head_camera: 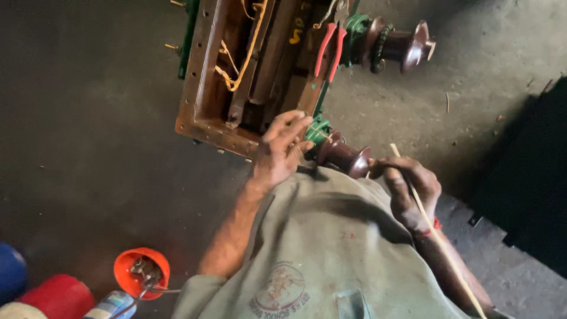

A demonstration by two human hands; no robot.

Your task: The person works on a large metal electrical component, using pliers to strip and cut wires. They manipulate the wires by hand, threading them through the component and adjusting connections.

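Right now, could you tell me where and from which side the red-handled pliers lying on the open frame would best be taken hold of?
Probably by the two red handles, coming from above at their lower, splayed ends. The pliers lie flat along the frame's right rail with that end free, while the metal head points toward the top edge, near the upper brown insulator.

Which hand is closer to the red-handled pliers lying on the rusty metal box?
Left. The left hand rests on the box's near edge, just below the red-handled pliers; the right hand is farther, beside the brown insulator.
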